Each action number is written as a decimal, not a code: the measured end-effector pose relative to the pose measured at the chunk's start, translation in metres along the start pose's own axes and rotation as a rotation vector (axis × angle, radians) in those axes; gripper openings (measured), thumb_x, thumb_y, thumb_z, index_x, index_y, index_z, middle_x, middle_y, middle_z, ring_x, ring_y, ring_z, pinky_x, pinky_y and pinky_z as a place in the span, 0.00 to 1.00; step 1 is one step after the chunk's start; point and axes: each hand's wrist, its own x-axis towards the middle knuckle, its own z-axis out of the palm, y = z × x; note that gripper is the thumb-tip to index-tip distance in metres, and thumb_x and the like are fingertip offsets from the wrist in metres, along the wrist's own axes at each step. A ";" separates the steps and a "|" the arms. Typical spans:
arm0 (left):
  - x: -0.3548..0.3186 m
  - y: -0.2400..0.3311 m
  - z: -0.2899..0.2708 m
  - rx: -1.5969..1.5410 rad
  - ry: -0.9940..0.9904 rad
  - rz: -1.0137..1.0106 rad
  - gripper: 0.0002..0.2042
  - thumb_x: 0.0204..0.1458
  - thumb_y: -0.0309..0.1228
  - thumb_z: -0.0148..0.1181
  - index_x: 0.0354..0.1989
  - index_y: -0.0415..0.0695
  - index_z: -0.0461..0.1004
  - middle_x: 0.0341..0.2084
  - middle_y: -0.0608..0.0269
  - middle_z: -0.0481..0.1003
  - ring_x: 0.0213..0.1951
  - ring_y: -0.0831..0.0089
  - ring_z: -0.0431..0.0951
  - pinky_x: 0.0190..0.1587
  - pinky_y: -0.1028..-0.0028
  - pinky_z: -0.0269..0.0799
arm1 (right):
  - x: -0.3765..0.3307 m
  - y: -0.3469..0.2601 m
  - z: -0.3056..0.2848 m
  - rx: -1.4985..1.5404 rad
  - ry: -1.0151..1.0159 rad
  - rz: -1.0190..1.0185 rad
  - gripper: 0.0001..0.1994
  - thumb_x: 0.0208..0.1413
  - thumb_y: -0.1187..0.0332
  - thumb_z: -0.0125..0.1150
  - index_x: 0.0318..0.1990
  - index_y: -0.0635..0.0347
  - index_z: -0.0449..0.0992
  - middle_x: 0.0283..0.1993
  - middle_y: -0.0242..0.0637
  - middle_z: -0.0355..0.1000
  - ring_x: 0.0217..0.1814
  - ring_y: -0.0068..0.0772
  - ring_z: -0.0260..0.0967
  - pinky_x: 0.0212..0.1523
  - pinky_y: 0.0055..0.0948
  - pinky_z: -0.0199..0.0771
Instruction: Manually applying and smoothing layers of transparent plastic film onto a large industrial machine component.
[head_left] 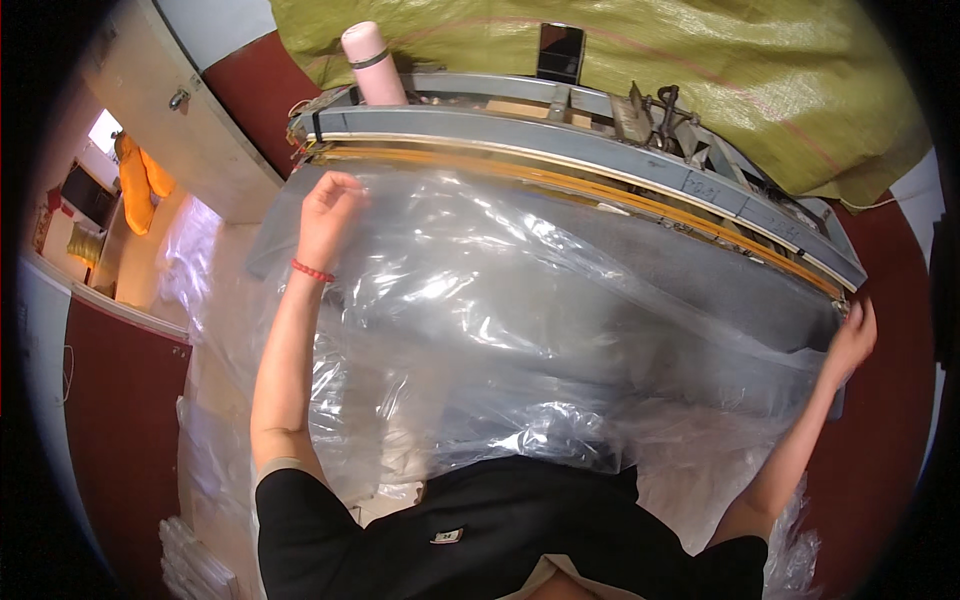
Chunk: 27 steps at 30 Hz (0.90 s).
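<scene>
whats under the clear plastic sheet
A grey work surface shows through the clear plastic sheet. Glare and folds cover much of it, so whether anything else lies underneath cannot be seen.

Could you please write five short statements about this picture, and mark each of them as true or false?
1. The clear plastic sheet spreads between the left hand and the right hand. True.
2. The red bracelet is worn on the right side. False: it is worn on the left.
3. A pink bottle stands toward the left end of the metal frame. True.
4. The right hand is near the left end of the metal frame. False: it is near the right end.
5. The shirt is mostly white. False: it is mostly black.
</scene>
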 end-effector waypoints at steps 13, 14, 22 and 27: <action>-0.040 0.014 -0.024 1.071 0.208 0.351 0.17 0.38 0.31 0.60 0.38 0.39 0.68 0.35 0.57 0.69 0.40 0.61 0.68 0.40 0.68 0.63 | -0.178 -0.459 0.122 0.894 -1.230 -0.061 0.17 0.41 0.59 0.63 0.34 0.64 0.72 0.26 0.38 0.71 0.28 0.31 0.67 0.31 0.25 0.66; -0.042 0.005 -0.034 1.083 0.096 0.231 0.12 0.40 0.32 0.58 0.32 0.40 0.69 0.31 0.55 0.69 0.37 0.57 0.67 0.38 0.65 0.63 | -0.184 -0.451 0.128 0.902 -1.233 -0.065 0.17 0.41 0.59 0.63 0.34 0.64 0.72 0.26 0.38 0.71 0.28 0.31 0.67 0.31 0.25 0.66; -0.036 -0.011 0.058 0.244 -0.323 -0.034 0.05 0.47 0.23 0.49 0.32 0.39 0.66 0.19 0.69 0.68 0.19 0.86 0.63 0.20 0.85 0.58 | -0.156 -0.334 0.140 1.197 -0.917 0.219 0.08 0.46 0.67 0.59 0.27 0.64 0.75 0.24 0.27 0.70 0.27 0.14 0.62 0.30 0.17 0.63; -0.072 0.030 0.068 0.163 -0.887 -0.357 0.11 0.45 0.25 0.48 0.39 0.39 0.69 0.16 0.70 0.70 0.15 0.87 0.63 0.18 0.85 0.58 | -0.094 -0.186 0.113 0.742 -0.777 0.253 0.11 0.48 0.64 0.57 0.32 0.63 0.75 0.29 0.29 0.72 0.32 0.18 0.65 0.36 0.19 0.64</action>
